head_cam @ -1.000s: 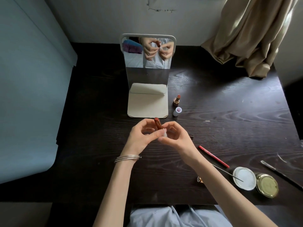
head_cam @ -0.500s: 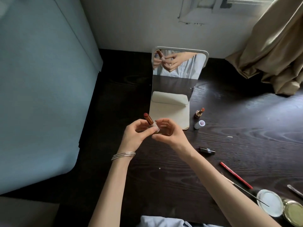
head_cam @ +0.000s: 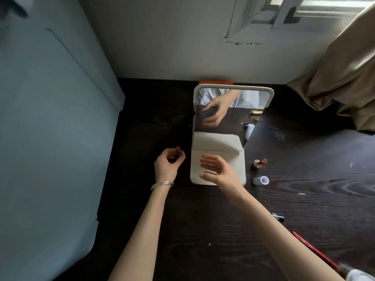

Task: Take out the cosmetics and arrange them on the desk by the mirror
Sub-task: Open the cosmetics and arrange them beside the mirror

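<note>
My left hand (head_cam: 167, 165) pinches an uncapped reddish-brown lipstick (head_cam: 179, 151) just left of the white standing mirror (head_cam: 231, 110), low over the dark wooden desk (head_cam: 203, 220). My right hand (head_cam: 218, 169) hovers open, fingers spread, above the mirror's cream base (head_cam: 240, 169), holding nothing. To the right of the base stand another open lipstick (head_cam: 259, 163) and a small white cap (head_cam: 260, 180). A dark small tube (head_cam: 278, 216) and a red pencil (head_cam: 312, 248) lie further right on the desk.
A pale blue panel (head_cam: 50, 138) borders the desk on the left. The white wall runs behind the mirror, and a beige curtain (head_cam: 341, 78) hangs down onto the desk's back right corner.
My hands have separated: the left hand carried the lipstick left of the mirror, and the right hand let go and opened over the mirror base. The view shifted leftward.
</note>
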Demonstrator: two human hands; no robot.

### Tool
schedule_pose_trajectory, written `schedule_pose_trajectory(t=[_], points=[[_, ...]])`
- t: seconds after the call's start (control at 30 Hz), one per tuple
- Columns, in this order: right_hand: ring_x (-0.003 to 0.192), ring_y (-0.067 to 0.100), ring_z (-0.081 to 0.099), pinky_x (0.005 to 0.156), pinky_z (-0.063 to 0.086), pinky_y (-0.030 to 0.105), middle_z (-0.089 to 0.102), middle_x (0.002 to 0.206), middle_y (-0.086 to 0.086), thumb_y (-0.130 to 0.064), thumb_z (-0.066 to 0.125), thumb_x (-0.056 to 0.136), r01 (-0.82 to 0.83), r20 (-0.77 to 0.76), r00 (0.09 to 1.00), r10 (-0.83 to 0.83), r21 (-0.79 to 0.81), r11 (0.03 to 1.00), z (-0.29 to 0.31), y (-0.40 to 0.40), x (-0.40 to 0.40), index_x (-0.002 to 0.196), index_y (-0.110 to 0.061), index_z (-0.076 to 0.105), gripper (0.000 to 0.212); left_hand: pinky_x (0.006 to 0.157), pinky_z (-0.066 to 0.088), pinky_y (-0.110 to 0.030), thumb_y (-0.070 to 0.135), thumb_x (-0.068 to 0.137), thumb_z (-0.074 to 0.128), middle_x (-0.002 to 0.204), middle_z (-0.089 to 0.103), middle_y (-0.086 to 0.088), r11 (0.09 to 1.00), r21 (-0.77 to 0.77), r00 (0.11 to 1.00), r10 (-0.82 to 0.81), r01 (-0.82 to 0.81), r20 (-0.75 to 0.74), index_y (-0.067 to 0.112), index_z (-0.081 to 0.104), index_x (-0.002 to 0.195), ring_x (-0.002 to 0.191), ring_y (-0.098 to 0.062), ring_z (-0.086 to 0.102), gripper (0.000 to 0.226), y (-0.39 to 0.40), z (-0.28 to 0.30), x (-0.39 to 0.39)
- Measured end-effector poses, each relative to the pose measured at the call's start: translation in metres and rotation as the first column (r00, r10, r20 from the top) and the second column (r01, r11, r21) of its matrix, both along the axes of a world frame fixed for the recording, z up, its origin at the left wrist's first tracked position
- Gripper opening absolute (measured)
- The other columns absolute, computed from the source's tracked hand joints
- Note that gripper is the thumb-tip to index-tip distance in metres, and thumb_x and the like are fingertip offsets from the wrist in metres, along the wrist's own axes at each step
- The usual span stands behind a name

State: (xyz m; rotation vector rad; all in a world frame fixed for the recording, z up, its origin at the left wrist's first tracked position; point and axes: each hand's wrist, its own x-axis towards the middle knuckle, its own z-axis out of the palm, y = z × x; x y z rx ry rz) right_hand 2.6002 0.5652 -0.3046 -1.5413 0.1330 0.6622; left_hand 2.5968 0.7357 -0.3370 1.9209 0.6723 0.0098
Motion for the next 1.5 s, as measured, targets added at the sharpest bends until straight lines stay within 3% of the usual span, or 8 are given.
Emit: schedule_pose_trajectory(t=[0.13,0.4,0.7,0.9,1.1,1.27,1.4,1.5], points=[[0.112,0.012,0.058,0.089,0.05,0.023,0.061,0.119,0.004,0.004,0.07,0.076,0.01,-0.006,1.0,-0.01,-0.025,1.0,-0.007,0.002,0.008,0.119,-0.017,0.053,0.05,0.08,0.044,-0.021,0.021,0.079,0.073,0.091,0.065,0.007,0.999,0.032,1.0,-0.018,0.019,-0.01,0.014,0.067,0.094,0.092,-0.009,0.059,0.017,0.0,-0.012,0.009],[0.113,0.014,0.057,0.088,0.05,0.023,0.059,0.122,0.005,0.003,0.069,0.078,-0.006,-0.006,1.0,0.005,-0.052,0.999,-0.014,-0.002,0.01,0.121,-0.015,0.051,0.05,0.072,0.037,-0.006,0.014,0.08,0.071,0.091,0.063,0.007,1.0,0.023,1.0,0.012,-0.012,-0.022,0.011,0.067,0.096,0.089,-0.004,0.055,0.016,-0.005,-0.018,0.015],[0.114,0.012,0.057,0.091,0.051,0.026,0.06,0.122,0.004,0.004,0.068,0.078,-0.019,-0.008,1.0,0.019,-0.036,0.999,-0.01,-0.015,0.001,0.12,-0.018,0.053,0.05,0.081,0.04,-0.019,0.01,0.074,0.075,0.107,0.065,-0.002,0.999,0.036,0.998,0.026,-0.024,-0.053,0.009,0.064,0.106,0.095,-0.007,0.053,0.034,-0.01,-0.016,0.014],[0.113,0.011,0.059,0.093,0.051,0.03,0.062,0.12,0.0,0.003,0.07,0.077,-0.015,0.018,1.0,0.015,-0.033,0.999,0.007,-0.06,-0.025,0.114,-0.024,0.056,0.048,0.074,0.044,-0.025,0.01,0.072,0.077,0.107,0.063,-0.004,0.995,0.032,0.995,0.098,-0.098,0.016,0.013,0.06,0.104,0.092,-0.015,0.057,0.037,-0.036,-0.007,-0.022],[0.107,0.007,0.062,0.093,0.049,0.023,0.067,0.112,-0.001,0.007,0.07,0.076,0.089,0.056,0.995,-0.082,-0.135,0.987,0.016,-0.137,-0.065,0.107,-0.023,0.061,0.045,0.067,0.045,-0.015,0.008,0.071,0.078,0.082,0.067,0.012,0.975,-0.082,0.972,-0.197,0.208,0.126,0.034,0.06,0.081,0.075,-0.002,0.062,0.033,-0.122,0.014,-0.072],[0.103,0.007,0.064,0.091,0.048,0.024,0.068,0.109,-0.003,0.009,0.069,0.074,0.113,0.09,0.992,-0.091,-0.286,0.951,0.003,-0.198,-0.093,0.1,-0.023,0.062,0.042,0.078,0.04,-0.02,0.018,0.067,0.079,0.093,0.063,0.013,0.84,0.106,0.839,-0.54,0.532,0.066,0.025,0.068,0.092,0.083,-0.008,0.052,0.028,-0.198,0.0,-0.098],[0.097,0.001,0.064,0.087,0.049,0.015,0.067,0.107,0.0,0.009,0.07,0.073,0.135,0.104,0.989,-0.105,-0.351,0.926,-0.009,-0.225,-0.102,0.1,-0.022,0.063,0.042,0.082,0.041,-0.022,0.021,0.066,0.079,0.104,0.059,0.012,0.764,0.236,0.793,-0.607,0.6,-0.049,0.027,0.064,0.1,0.091,-0.012,0.048,0.037,-0.23,-0.014,-0.108],[0.091,-0.005,0.062,0.082,0.047,0.009,0.066,0.103,0.001,0.01,0.069,0.073,0.108,0.098,0.992,-0.077,-0.374,0.921,-0.02,-0.234,-0.101,0.102,-0.019,0.062,0.042,0.081,0.045,-0.027,0.019,0.068,0.077,0.109,0.058,0.012,0.764,0.303,0.818,-0.56,0.57,-0.128,0.026,0.063,0.105,0.096,-0.015,0.048,0.04,-0.241,-0.016,-0.107]])
